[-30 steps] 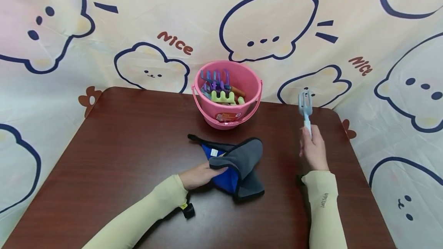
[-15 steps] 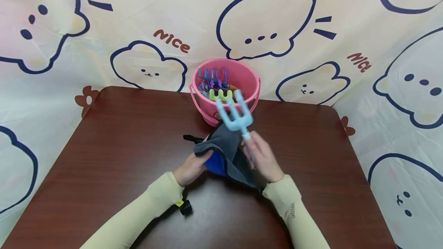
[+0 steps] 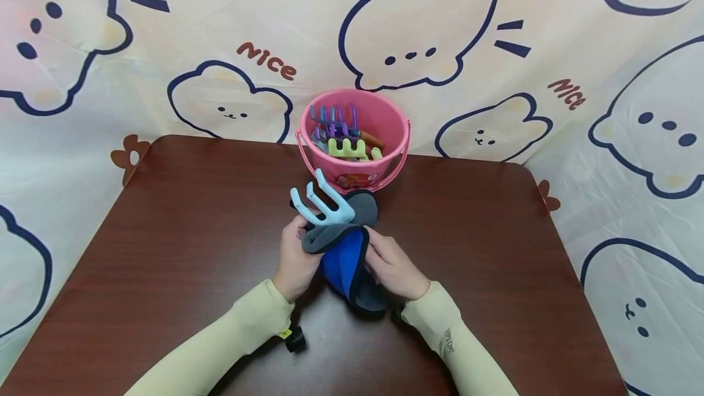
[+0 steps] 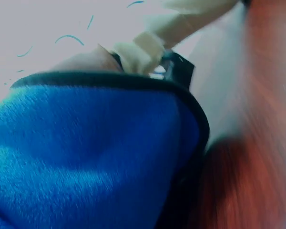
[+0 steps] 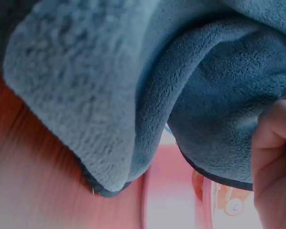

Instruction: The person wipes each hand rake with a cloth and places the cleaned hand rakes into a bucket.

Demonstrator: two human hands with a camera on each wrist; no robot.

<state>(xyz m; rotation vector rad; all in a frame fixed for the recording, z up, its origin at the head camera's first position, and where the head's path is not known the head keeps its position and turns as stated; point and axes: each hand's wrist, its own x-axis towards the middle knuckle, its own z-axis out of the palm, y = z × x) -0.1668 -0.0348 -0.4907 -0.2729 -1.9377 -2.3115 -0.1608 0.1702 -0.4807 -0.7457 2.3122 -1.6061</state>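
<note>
In the head view a thick blue-and-grey cloth (image 3: 343, 261) with black edging is folded over between the hands, close over the table. My left hand (image 3: 294, 261) grips its left side. A light-blue hand fork (image 3: 330, 209) points its tines up and left past the cloth's upper fold. Its handle runs behind the cloth toward my right hand (image 3: 393, 264), which curls at the cloth's right edge. In the right wrist view curled fingers (image 5: 274, 152) show beside the grey side, with a sliver of pale blue in them. The blue side of the cloth (image 4: 95, 143) fills much of the left wrist view.
A pink bucket (image 3: 352, 176) stands at the back of the brown table (image 3: 209, 231), just beyond the cloth. It contains several small rakes and other tools, including a green rake (image 3: 346, 150). A curtain (image 3: 412, 23) printed with cartoon bears rises behind the table.
My right hand has carried the fork from the right side of the table to the cloth. The fork has swung leftward into the folds, and my left hand still holds the cloth.
</note>
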